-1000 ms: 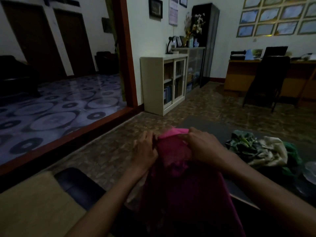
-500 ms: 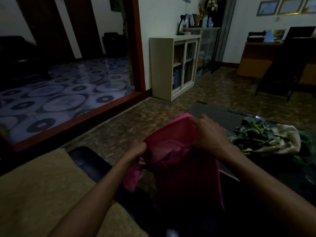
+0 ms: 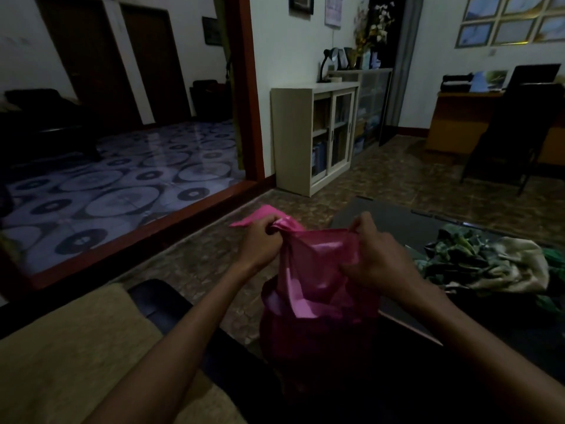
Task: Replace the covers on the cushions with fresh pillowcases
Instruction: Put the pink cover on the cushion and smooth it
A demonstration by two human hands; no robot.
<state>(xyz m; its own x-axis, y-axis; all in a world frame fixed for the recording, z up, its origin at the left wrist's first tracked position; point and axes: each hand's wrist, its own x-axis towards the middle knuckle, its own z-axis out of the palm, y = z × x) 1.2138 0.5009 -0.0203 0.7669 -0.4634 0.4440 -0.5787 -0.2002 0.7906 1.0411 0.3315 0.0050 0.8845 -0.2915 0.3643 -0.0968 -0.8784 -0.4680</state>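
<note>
2 hands pinch the pink pillowcase (image 3: 318, 270) above the lap, left hand (image 3: 260, 240) bunching a corner, right hand (image 3: 377, 258) gripping the rim; best to spread its mouth evenly before sleeving a cushion.

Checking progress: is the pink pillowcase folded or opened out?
Opened out: both hands, left and right, grip the pink pillowcase, holding its mouth apart.

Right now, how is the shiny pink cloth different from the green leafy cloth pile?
The shiny pink cloth is plain, while the green leafy cloth pile is patterned. The pink one is held up, gripped by the left hand and right hand; the green pile lies untouched on the dark table. Both are crumpled fabric.
</note>
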